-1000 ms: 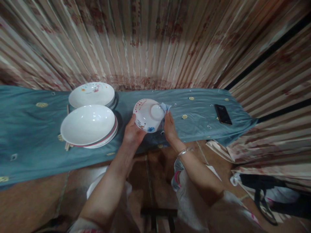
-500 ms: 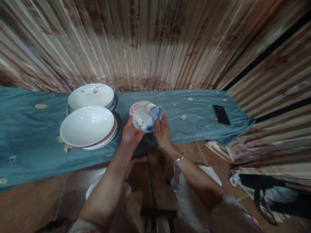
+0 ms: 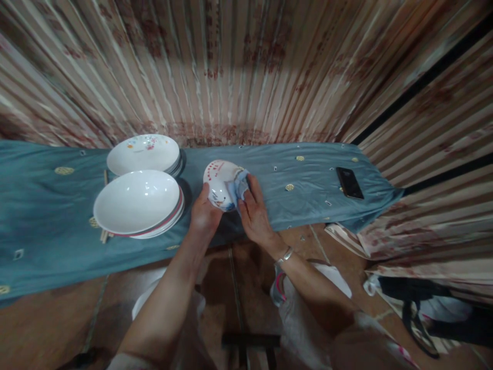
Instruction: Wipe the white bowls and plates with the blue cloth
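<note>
A small white bowl [image 3: 217, 180] with red and blue decoration is tilted on its side above the cloth-covered table, its outer wall showing. My left hand [image 3: 204, 208] grips its left edge, thumb on the outside. In my right hand [image 3: 254, 210] is a light blue cloth [image 3: 238, 186], pressed against the bowl's right side and covering its base. To the left stand two stacks of dishes: a plain white bowl [image 3: 136, 203] tops the nearer one, and a flower-patterned white dish [image 3: 142, 154] tops the farther. Chopsticks [image 3: 105, 235] stick out from under the nearer stack.
A blue-green cloth [image 3: 46, 205] covers the long narrow table. On its right end lies a black phone [image 3: 349, 182]. Pleated curtains [image 3: 239, 72] hang behind and at the right. Below, a dark stool or bar [image 3: 251, 340] stands between my legs, and dark items [image 3: 416, 298] lie at the lower right.
My right hand has slid the cloth leftward over the bowl's base, its fingers now spread more across the cloth. The bowl has turned slightly in my left hand.
</note>
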{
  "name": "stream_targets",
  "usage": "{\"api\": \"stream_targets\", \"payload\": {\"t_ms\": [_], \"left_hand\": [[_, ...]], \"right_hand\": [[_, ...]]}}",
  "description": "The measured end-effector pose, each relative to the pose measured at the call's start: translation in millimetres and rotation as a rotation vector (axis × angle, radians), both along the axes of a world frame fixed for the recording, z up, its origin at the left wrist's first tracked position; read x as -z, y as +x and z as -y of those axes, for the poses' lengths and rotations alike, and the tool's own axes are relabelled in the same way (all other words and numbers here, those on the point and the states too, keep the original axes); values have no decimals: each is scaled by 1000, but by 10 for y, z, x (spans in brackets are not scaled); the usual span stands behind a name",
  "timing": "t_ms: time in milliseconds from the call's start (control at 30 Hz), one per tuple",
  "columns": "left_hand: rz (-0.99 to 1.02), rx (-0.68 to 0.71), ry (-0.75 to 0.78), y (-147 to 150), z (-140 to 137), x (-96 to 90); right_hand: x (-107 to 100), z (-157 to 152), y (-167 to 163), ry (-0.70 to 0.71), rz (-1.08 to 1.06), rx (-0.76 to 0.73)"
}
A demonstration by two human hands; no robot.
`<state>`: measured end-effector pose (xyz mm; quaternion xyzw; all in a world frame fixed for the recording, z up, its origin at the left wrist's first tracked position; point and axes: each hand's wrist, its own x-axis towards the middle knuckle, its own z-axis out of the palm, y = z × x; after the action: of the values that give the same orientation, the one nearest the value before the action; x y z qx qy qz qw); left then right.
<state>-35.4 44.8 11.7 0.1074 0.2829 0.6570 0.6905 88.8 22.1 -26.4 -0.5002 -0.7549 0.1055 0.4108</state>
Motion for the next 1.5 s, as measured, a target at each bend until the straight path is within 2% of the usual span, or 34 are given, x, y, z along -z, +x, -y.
{"api": "stream_targets", "payload": {"t_ms": [433, 700, 900, 1033, 1267, 1500], "left_hand": [[-42, 30, 40, -9, -1, 28], [-34, 3, 16, -90, 12, -44], [24, 59, -50, -114, 15, -48], [-5, 3, -97, -92, 1, 13], [-102, -70, 60, 3, -22, 149], [-279, -67, 158, 40, 27, 195]], "right_hand": [[15, -104, 111, 14, 10, 28], [50, 20, 39, 4, -14, -3], [-1, 121, -28, 54, 107, -64], [-23, 130, -47, 66, 226, -121], [-113, 7, -9, 84, 277, -57], [-90, -165, 51, 68, 103, 19]]}}
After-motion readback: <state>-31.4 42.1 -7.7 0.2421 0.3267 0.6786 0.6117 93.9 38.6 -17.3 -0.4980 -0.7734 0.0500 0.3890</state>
